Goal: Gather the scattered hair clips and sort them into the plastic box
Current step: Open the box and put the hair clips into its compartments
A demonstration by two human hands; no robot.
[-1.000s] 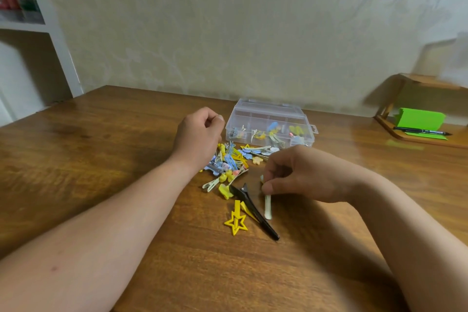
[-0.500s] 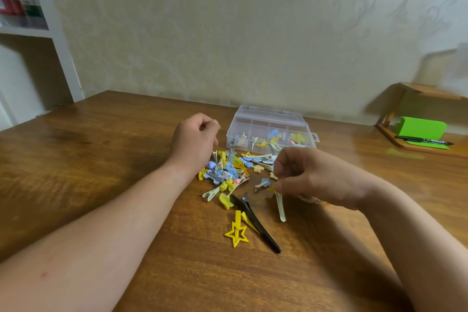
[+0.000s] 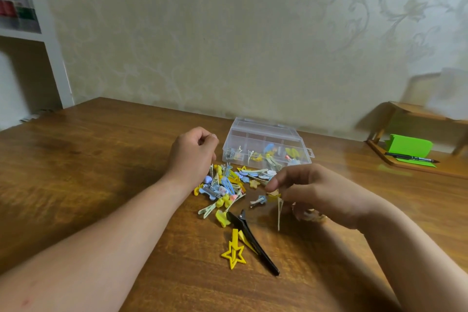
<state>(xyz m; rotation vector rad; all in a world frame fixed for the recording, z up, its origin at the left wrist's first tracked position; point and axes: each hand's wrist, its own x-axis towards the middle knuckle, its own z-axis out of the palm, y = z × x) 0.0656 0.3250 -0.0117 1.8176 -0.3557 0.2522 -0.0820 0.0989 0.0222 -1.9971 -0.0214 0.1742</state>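
Fingers of my right hand (image 3: 311, 192) are pinching the pale clip (image 3: 279, 213), its long axis hanging downward. The plastic box (image 3: 253, 135) is sitting just beyond them, straight ahead. My left hand (image 3: 193, 152) is hovering curled over the pile (image 3: 225, 186); I cannot tell whether it's holding anything.

Home room, not a lab or shop. Floral wallpaper (image 3: 253, 33) behind a wooden table (image 3: 101, 159). White shelf unit (image 3: 50, 45) past the table's far left corner. Small wooden stand (image 3: 405, 113) with green pad (image 3: 407, 145) and pen (image 3: 410, 157) at its right edge. Colourful hair clips (image 3: 222, 190) mid-table.
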